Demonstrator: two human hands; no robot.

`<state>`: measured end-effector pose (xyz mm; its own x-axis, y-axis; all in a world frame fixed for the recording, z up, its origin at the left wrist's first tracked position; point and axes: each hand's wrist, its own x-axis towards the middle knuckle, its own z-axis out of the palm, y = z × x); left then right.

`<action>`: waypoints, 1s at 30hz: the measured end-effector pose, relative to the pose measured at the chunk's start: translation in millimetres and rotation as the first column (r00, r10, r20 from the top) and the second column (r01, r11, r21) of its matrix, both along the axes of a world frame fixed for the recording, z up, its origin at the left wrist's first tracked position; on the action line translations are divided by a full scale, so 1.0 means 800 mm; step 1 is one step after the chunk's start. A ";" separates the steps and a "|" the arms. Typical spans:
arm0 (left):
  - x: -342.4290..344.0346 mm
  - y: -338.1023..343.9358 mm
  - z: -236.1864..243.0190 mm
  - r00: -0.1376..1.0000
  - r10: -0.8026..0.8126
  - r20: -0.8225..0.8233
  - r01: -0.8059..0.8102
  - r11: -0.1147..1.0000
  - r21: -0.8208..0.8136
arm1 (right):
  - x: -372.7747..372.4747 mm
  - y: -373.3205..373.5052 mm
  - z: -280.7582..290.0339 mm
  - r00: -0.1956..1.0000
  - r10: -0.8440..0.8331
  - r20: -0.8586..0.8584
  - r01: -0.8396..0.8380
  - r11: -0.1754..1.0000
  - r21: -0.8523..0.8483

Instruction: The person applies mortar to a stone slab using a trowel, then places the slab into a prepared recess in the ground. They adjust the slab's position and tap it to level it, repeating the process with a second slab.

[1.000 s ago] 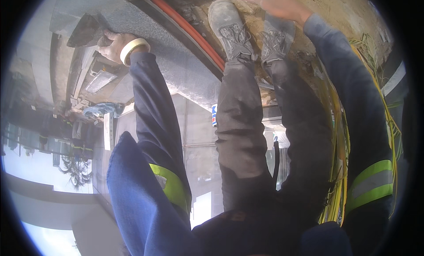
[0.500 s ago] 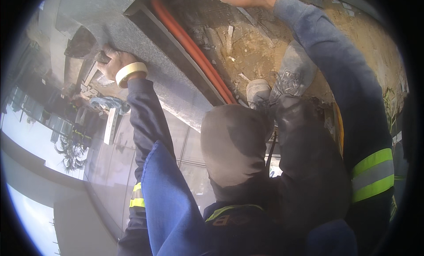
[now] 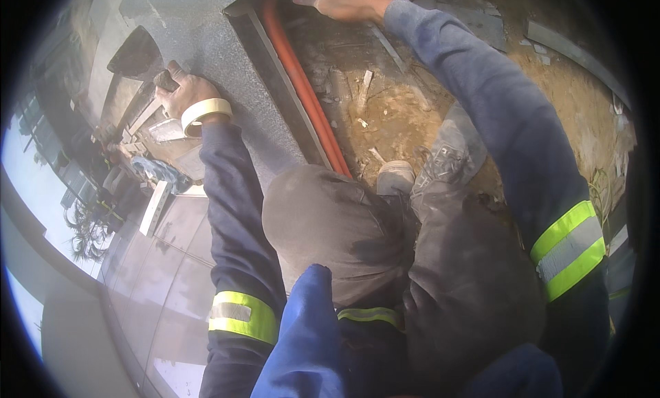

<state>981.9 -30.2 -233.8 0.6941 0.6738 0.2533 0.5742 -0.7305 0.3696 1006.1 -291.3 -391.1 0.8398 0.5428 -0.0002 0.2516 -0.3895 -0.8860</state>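
My left hand (image 3: 188,95), with a roll of cream tape (image 3: 206,112) around its wrist, is closed on a small grey-brown block (image 3: 166,80). It rests at the left side of a grey speckled slab (image 3: 206,44). A dark, flat, trowel-shaped patch (image 3: 136,53) lies just beyond the block; I cannot tell whether the two are joined. At the top edge my right hand (image 3: 347,1) reaches over the far end of the slab, with a finger stretched out to the left. The picture's edge cuts off part of that hand, and nothing shows in it.
Orange-red pipes (image 3: 302,82) run along the slab's right side. Sandy ground (image 3: 385,109) with scraps and strips lies right of them, beside my boots (image 3: 447,150). A white bar (image 3: 155,207) and crumpled plastic (image 3: 161,172) lie left, near large grey tiles (image 3: 172,281).
The whole view has shifted, and my knees show larger. My right hand has moved left and a little into the picture. My left hand stays closed on the block beside the slab.
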 end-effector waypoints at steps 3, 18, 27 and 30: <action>-0.006 0.024 -0.004 1.000 -0.007 0.021 0.006 0.999 0.042 | 0.001 0.003 0.078 0.876 -0.016 -0.481 0.001 0.999 -0.033; -0.006 0.001 0.015 0.993 -0.021 -0.114 0.032 0.995 0.099 | 0.067 -0.031 0.059 0.900 0.310 -0.306 -0.415 0.824 -0.386; -0.009 -0.001 0.015 0.994 -0.049 -0.101 0.061 0.991 0.122 | 0.058 -0.031 0.017 0.963 0.155 -0.221 -0.175 0.982 -0.072; -0.008 -0.010 0.019 0.992 -0.077 -0.104 0.088 0.991 0.097 | 0.059 -0.039 0.012 0.967 0.125 -0.222 -0.145 0.987 -0.076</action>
